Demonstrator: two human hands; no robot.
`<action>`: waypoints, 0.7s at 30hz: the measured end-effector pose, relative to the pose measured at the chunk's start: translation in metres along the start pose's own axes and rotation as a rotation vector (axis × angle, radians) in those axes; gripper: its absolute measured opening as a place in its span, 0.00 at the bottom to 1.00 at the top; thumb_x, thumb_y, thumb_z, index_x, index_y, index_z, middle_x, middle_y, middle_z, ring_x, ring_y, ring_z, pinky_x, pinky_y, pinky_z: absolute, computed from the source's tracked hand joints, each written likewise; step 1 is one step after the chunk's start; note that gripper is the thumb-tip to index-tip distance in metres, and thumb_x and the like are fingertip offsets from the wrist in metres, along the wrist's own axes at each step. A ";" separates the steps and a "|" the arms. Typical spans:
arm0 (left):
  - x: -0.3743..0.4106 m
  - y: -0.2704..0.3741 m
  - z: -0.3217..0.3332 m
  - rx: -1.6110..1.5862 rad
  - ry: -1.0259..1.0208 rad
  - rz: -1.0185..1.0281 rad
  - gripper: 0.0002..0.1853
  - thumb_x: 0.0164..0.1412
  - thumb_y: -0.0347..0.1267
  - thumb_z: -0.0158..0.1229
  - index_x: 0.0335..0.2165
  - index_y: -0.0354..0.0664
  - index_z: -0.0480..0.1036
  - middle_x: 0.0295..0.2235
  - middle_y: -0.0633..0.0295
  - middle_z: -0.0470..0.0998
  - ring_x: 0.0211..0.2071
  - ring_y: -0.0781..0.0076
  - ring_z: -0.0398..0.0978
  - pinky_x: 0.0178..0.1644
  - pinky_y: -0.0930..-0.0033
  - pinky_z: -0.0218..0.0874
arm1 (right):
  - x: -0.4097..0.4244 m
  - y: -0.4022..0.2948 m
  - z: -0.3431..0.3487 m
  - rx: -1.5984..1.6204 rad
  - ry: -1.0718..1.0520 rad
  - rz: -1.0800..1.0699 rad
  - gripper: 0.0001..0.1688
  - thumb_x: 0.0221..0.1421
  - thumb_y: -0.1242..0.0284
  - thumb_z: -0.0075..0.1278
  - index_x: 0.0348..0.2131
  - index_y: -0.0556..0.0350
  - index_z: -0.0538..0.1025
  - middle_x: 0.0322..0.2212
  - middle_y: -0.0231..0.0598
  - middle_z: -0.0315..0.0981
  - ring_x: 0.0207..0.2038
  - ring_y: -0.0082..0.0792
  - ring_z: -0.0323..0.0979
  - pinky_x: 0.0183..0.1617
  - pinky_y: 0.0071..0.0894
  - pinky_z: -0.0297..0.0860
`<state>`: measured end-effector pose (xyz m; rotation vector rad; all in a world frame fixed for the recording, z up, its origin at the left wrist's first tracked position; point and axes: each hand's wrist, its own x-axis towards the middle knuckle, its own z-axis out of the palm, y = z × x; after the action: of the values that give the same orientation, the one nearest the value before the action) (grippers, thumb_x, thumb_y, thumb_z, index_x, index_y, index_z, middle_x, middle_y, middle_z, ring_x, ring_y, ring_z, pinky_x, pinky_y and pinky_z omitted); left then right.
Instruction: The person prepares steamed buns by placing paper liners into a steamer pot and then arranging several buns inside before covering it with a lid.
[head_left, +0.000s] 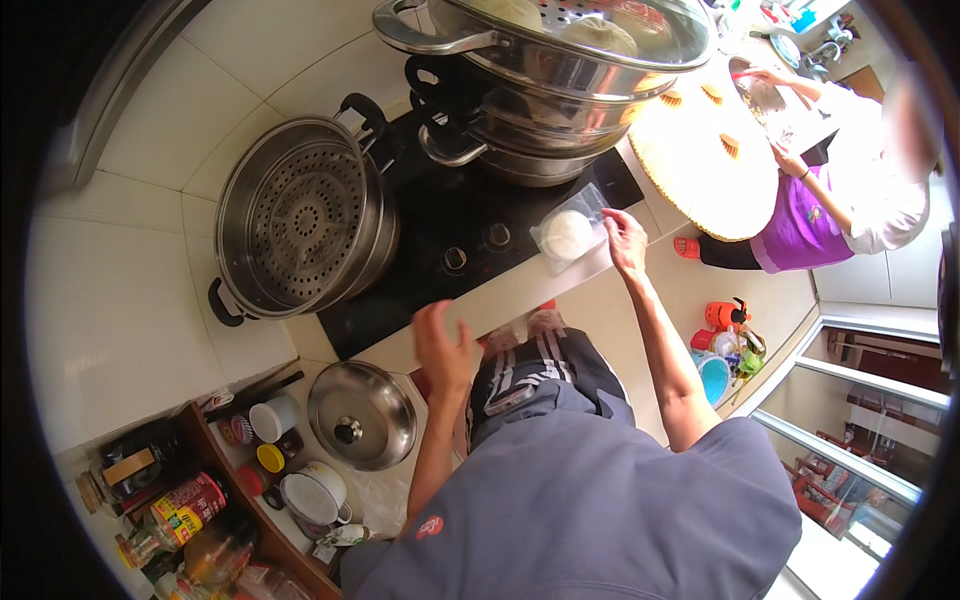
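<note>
My right hand (627, 238) pinches the right edge of a clear plastic bag (592, 201) at the front edge of the stove. Inside the bag is a round, flat-looking white item (566, 235); I cannot tell exactly what it is. My left hand (444, 346), slightly blurred, is in the air before the counter with its fingers apart and nothing in it. Left on the black cooktop (420, 217) stands a steel steamer pot (304, 217), uncovered, its perforated tray bare. A stacked steel steamer (555, 120) stands behind the bag, with buns (600, 36) under its glass lid.
A steel lid (361, 416) lies on the counter at left, near an enamel mug (313, 491) and bottles (187, 510). To the right, a round tray (705, 172) carries three dumpling-shaped pieces. Beyond it a person in a purple apron (802, 221) works at the counter. Floor items include a blue bucket (714, 375).
</note>
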<state>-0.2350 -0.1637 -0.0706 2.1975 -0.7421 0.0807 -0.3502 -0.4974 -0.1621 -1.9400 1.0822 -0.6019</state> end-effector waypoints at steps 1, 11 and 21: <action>0.007 0.009 0.016 -0.041 -0.072 0.042 0.19 0.48 0.22 0.58 0.42 0.41 0.67 0.39 0.54 0.69 0.40 0.57 0.69 0.44 0.59 0.62 | 0.004 0.006 0.004 -0.025 -0.038 -0.058 0.14 0.56 0.72 0.50 0.43 0.54 0.76 0.38 0.43 0.76 0.38 0.36 0.75 0.44 0.30 0.70; 0.019 0.028 0.157 -0.226 -0.453 0.156 0.24 0.45 0.22 0.58 0.45 0.38 0.66 0.47 0.52 0.66 0.49 0.52 0.67 0.52 0.60 0.62 | 0.052 0.017 0.004 -0.107 -0.378 0.040 0.12 0.48 0.77 0.57 0.36 0.59 0.79 0.29 0.41 0.79 0.27 0.31 0.79 0.36 0.29 0.73; -0.005 0.044 0.189 -0.034 -0.426 0.165 0.35 0.43 0.20 0.60 0.54 0.38 0.62 0.59 0.49 0.53 0.57 0.45 0.54 0.60 0.56 0.52 | 0.063 -0.003 0.002 -0.364 -0.499 -0.122 0.25 0.33 0.56 0.66 0.30 0.51 0.81 0.26 0.37 0.79 0.31 0.37 0.78 0.39 0.32 0.71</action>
<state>-0.2963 -0.3186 -0.1708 2.1399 -1.1491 -0.3241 -0.3145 -0.5493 -0.1594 -2.3139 0.7928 0.0367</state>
